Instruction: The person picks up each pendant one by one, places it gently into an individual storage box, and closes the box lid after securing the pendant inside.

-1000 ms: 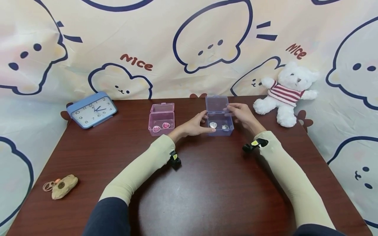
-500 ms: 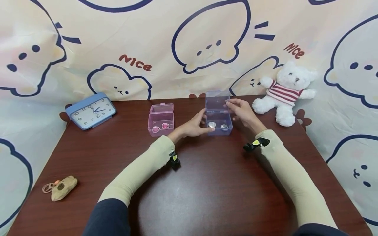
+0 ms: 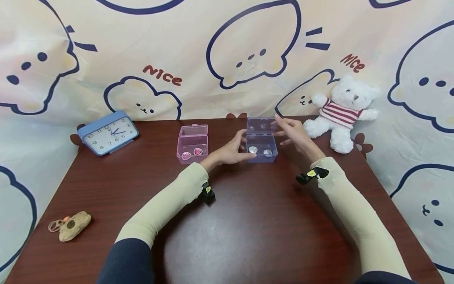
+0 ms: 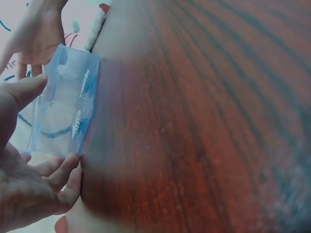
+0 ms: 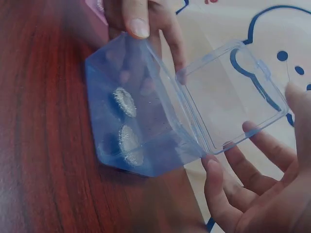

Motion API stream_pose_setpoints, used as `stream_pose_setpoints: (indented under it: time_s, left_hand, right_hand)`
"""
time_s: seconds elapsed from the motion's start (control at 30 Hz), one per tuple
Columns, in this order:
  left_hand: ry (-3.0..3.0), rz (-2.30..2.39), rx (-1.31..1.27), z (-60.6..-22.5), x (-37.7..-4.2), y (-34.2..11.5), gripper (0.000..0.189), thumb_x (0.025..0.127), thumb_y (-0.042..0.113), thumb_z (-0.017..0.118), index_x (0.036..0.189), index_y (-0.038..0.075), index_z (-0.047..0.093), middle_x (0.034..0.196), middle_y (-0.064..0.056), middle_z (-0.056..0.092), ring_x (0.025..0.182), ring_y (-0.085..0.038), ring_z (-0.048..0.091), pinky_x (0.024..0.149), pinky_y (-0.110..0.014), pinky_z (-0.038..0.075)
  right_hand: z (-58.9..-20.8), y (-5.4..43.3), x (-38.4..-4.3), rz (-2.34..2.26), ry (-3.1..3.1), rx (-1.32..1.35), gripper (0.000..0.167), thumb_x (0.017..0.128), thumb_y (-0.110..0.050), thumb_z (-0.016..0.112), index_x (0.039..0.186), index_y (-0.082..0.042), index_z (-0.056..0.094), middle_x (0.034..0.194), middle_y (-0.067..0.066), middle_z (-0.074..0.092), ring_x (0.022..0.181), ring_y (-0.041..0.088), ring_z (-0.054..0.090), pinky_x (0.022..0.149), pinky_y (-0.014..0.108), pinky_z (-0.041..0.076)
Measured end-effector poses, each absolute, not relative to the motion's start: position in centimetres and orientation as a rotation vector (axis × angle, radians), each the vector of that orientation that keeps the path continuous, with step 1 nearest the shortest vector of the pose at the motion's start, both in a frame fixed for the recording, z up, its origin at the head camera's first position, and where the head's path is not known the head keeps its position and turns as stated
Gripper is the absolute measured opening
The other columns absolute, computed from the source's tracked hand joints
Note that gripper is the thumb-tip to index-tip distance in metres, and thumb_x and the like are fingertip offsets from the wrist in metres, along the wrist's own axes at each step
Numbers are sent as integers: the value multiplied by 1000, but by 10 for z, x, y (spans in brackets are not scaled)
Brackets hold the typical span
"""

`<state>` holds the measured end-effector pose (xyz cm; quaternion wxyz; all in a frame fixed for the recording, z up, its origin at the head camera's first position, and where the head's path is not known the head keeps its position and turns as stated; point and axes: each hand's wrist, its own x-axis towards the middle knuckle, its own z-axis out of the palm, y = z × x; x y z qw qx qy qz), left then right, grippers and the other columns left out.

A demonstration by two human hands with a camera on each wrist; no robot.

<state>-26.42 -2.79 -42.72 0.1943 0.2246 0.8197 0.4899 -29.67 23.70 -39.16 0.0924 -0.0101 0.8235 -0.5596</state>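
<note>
A translucent blue box (image 3: 260, 154) stands on the table with its hinged lid (image 3: 260, 125) raised and leaning back. Two silvery, sparkling oval pieces lie inside, one of them the left piece (image 3: 253, 150). My left hand (image 3: 230, 152) grips the box from its left side, thumb at the front wall and fingers at the side and back. My right hand (image 3: 294, 136) is at the lid's right edge with fingers spread and fairly straight. In the right wrist view, its fingertips (image 5: 250, 127) lie right at the lid's edge, thumb near the outer corner.
Left of my left hand stands an open translucent pink box (image 3: 193, 156) with two pink pieces inside. A blue alarm clock (image 3: 111, 133) sits at the back left, a white teddy bear (image 3: 344, 112) at the back right. A tan pouch (image 3: 75, 227) lies at the front left.
The lid rose more upright, then tipped back away from me. My right hand's fingers have spread from their pinch on its edge. My left hand keeps its place on the box.
</note>
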Motion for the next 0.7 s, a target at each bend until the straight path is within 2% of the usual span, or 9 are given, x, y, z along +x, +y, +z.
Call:
stream_pose_setpoints:
  time_s: [0.17,0.4,0.53,0.7]
  left_hand:
    - [2313,1375,635,-427,-265,-28,95,94,28,75,161,19,9,149,-19,41,129,-35,52,113,-47,43]
    - [2360,1361,654,-430,-266,-27,88,94,29,75,159,19,15,150,-19,45,126,-34,56,111,-46,46]
    - [2366,1354,656,-431,-266,-27,89,95,30,74,160,15,14,152,-20,44,128,-34,57,111,-47,46]
    - [2375,1350,666,-430,-265,-27,90,96,30,73,161,13,13,153,-19,45,127,-34,58,111,-47,46]
  right_hand:
    - [-391,237,-291,-1678,2453,-86,62,94,-61,65,125,-7,71,125,8,74,117,27,72,64,32,62]
    - [-398,248,-285,-1700,2363,-251,49,101,-41,65,130,-3,65,130,12,69,126,32,65,79,31,63]
    - [-403,255,-283,-1644,2353,-319,49,101,-39,66,135,-4,63,137,17,64,125,37,63,88,34,62]
    - [-407,261,-284,-1577,2369,-332,52,97,-39,72,137,-8,64,141,13,61,118,33,67,94,37,61]
